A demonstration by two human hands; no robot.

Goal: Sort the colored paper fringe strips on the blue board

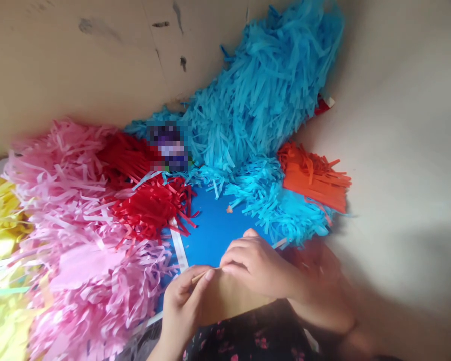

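My left hand (186, 296) is closed, with thumb and fingers pinching a thin tan stick-like piece (200, 277). Just to its right, my right hand (253, 263) is closed too, fingertips pressed together at the other end of that piece. A plain brown sheet (235, 298), paper or card by its look, spreads below both hands. Whether the thin piece is a rolled edge of this sheet or separate cannot be made out. Behind the hands lies a blue tabletop (218, 225) with white edging.
Fringed paper is heaped around: pink (93, 250) at left, red (154, 208) beside it, large turquoise (259, 95) at the back, orange (313, 178) at right, yellow (3, 215) at far left. A beige wall (78, 65) stands behind.
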